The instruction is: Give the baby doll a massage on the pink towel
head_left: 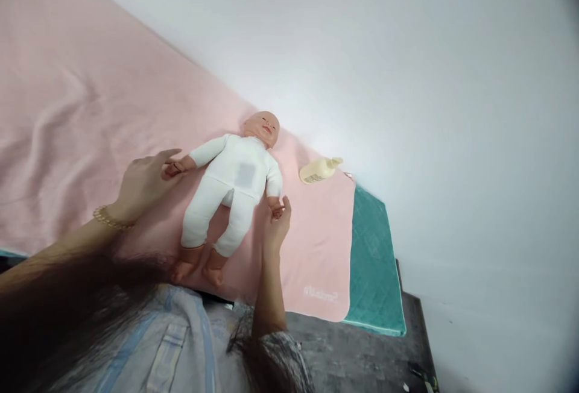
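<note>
A baby doll (242, 167) with a white cloth body lies on its back on a pink blanket (316, 248), its head pointing away from me. My left hand (147, 183), with a gold bracelet at the wrist, grips the doll's hand on the left side between thumb and fingers. On the other side, my right hand (277, 227) is closed around the doll's other hand. Both doll arms are spread out from the body. The doll's bare feet (212, 266) rest near the blanket's front edge. Parts of my fingers are hidden from view.
A cream pump bottle (319, 170) lies on its side right of the doll, close to the white wall (429, 110). Under the blanket, a green mattress (377, 260) sticks out at the right. Dark flooring (362, 351) shows below. Dark hair hangs across the lower view.
</note>
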`<state>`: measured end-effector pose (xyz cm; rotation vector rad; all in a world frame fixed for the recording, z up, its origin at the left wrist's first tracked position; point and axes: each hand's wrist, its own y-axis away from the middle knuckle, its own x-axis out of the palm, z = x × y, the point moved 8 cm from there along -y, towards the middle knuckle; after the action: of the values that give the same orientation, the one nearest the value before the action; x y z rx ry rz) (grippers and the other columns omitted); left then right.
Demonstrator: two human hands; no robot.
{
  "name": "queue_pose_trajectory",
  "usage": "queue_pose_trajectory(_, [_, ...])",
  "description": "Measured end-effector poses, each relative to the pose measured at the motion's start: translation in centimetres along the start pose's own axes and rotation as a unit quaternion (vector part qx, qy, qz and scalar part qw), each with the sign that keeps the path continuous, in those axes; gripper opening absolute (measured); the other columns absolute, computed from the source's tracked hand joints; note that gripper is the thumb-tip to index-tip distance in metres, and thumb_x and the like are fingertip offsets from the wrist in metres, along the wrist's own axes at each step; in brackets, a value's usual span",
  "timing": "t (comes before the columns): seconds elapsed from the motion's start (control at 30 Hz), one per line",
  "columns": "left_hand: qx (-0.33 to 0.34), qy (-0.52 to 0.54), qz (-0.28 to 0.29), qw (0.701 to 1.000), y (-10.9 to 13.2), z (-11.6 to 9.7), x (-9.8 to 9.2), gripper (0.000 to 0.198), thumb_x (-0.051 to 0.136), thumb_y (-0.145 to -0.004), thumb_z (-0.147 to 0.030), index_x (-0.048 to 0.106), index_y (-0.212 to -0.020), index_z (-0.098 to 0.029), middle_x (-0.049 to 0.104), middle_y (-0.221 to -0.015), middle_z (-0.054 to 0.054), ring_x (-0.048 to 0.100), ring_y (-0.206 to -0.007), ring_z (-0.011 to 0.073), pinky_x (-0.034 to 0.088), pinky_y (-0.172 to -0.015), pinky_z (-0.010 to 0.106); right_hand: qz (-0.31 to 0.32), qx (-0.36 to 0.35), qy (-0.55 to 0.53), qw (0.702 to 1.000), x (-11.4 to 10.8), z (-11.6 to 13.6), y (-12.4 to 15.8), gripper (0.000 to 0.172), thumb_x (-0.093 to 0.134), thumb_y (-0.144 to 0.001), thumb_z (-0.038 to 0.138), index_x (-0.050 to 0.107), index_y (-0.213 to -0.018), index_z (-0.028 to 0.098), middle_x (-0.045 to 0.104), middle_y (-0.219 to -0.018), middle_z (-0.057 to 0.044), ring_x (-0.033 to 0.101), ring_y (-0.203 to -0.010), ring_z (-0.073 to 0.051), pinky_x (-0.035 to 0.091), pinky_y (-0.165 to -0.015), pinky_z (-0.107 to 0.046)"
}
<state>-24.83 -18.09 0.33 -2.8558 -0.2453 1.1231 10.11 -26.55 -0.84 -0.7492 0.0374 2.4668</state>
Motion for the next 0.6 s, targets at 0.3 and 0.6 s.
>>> queue_pose_trajectory(0.3, [0.038,0.257,-0.172,0.95,-7.4,-3.6,-3.1,0.071,0.083,-0.071,-0.04,0.059,-0.133,-0.014,0.072,-0.097,0.009,0.07,-0.094,0.0248,0.058,-0.09,0.04,-0.106,-0.1,-0.17,0.975,-3.6,4.9,-9.3,0.05,0.056,-0.09,0.042,0.046,-0.131,0.017,0.05,-0.141,-0.019,0.056,-0.131,-0.026,0.05,-0.107,-0.042])
queue_pose_trajectory(0.6, [0.029,0.304,-0.061,0.95,-20.6,-7.5,5.3,0.03,0.077,-0.086,-0.03,0.071,-0.106,-0.009,0.074,-0.098,0.009,0.067,-0.087,0.0136,0.056,-0.082,0.028,0.012,-0.055,-0.206,0.977,3.8,5.4,-23.0,0.024,0.054,-0.087,0.025,0.059,-0.109,0.017,0.069,-0.109,-0.008,0.067,-0.105,-0.016,0.052,-0.099,-0.037])
